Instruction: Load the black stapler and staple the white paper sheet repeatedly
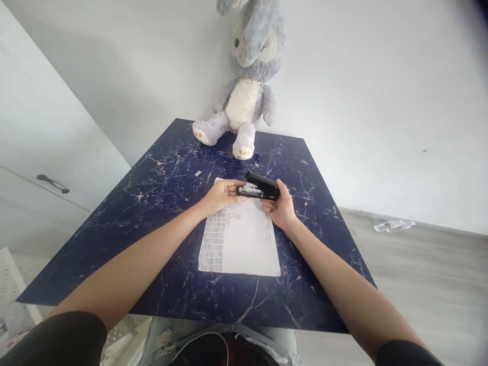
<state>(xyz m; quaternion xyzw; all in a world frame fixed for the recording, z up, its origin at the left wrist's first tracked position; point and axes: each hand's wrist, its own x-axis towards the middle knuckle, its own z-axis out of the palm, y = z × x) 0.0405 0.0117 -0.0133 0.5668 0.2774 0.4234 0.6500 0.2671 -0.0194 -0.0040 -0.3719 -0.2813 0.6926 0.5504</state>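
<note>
A black stapler point(263, 186) is held above the table between both hands, its metal inside showing on the left. My left hand point(222, 196) pinches the stapler's left end. Around its right, rear end, my right hand point(281, 206) is closed, with the thumb near the top and fingers beneath. Under the hands lies a sheet of paper point(249, 244), flat on the table, with rows of print along its left side and a mostly blank right part. The stapler and my hands cover its far edge.
The dark blue marbled table point(152, 218) stands against a pale wall. A large grey plush rabbit point(244, 101) sits at its far end. A small pale strip point(197, 173) lies left of the paper's far corner. Clear plastic wrapping point(394, 225) is on the floor at right.
</note>
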